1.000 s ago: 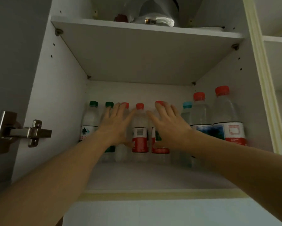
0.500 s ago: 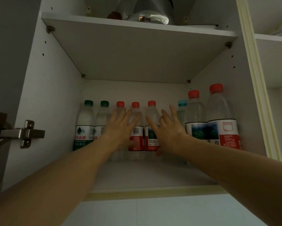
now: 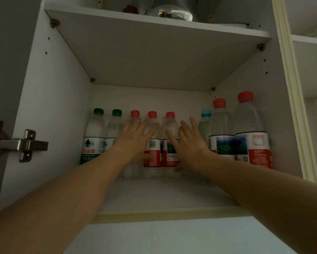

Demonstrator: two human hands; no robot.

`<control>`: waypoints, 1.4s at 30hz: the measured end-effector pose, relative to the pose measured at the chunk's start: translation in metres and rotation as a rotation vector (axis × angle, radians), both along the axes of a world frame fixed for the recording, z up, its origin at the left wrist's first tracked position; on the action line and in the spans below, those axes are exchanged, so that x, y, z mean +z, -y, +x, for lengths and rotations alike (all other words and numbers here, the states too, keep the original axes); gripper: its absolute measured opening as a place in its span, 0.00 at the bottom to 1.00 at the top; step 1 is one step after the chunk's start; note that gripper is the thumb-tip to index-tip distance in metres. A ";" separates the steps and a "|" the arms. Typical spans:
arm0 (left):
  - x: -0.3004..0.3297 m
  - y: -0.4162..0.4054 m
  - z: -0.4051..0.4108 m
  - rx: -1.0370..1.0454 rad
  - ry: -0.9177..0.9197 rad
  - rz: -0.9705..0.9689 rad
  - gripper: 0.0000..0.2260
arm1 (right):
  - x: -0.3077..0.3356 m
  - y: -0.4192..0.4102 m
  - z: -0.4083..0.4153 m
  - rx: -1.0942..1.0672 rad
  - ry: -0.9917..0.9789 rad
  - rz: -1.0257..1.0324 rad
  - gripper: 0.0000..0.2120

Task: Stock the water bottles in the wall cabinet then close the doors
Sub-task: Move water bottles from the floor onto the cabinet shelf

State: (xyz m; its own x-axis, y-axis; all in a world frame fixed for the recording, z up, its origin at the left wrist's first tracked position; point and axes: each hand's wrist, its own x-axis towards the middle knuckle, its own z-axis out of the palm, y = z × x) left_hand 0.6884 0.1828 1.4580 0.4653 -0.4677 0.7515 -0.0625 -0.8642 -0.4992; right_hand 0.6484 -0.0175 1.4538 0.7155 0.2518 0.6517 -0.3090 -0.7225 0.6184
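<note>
Left hand (image 3: pixel 135 138) and right hand (image 3: pixel 187 142) are reaching, fingers spread and gripping nothing, toward the small red-capped bottles (image 3: pixel 153 143). Green-capped bottles (image 3: pixel 95 136) are flanking left; large red-capped bottles (image 3: pixel 251 136) are standing right. A door hinge (image 3: pixel 24 145) is projecting at left.

Eight capped water bottles (image 3: pixel 153 143) stand upright in a row at the far end of the wall cabinet (image 3: pixel 49 107), two taller ones rightmost; its door is open.

Cabinet shelf (image 3: pixel 154 195): bottles (image 3: pixel 153 143) in a row along the back at 12 o'clock. Hinge (image 3: pixel 24 145) at 9 o'clock. Pot (image 3: pixel 169 12) on the shelf above.
</note>
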 end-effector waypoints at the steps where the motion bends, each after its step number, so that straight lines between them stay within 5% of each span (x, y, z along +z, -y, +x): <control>1: 0.000 -0.001 0.000 -0.014 0.001 -0.003 0.49 | -0.001 -0.001 -0.003 0.019 0.009 0.015 0.63; 14: 0.011 0.018 -0.033 -0.436 -0.047 -0.180 0.35 | -0.018 0.044 -0.126 0.356 0.240 0.190 0.43; 24: 0.016 0.131 -0.091 -0.950 -0.693 -0.688 0.34 | -0.070 0.084 -0.168 0.467 0.206 0.635 0.46; 31: 0.011 0.162 -0.093 -1.022 -0.843 -1.021 0.31 | -0.069 0.086 -0.171 0.709 0.332 0.915 0.41; 42: 0.014 0.141 -0.098 -1.005 -0.926 -1.049 0.34 | -0.066 0.099 -0.168 0.785 0.361 1.177 0.34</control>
State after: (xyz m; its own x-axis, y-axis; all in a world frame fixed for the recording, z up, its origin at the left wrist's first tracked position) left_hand 0.5905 0.0420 1.4718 0.7416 -0.3475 0.5738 -0.6590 -0.2175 0.7200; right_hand 0.4804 -0.1161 1.3879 0.4042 -0.3026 0.8632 0.3879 -0.7979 -0.4614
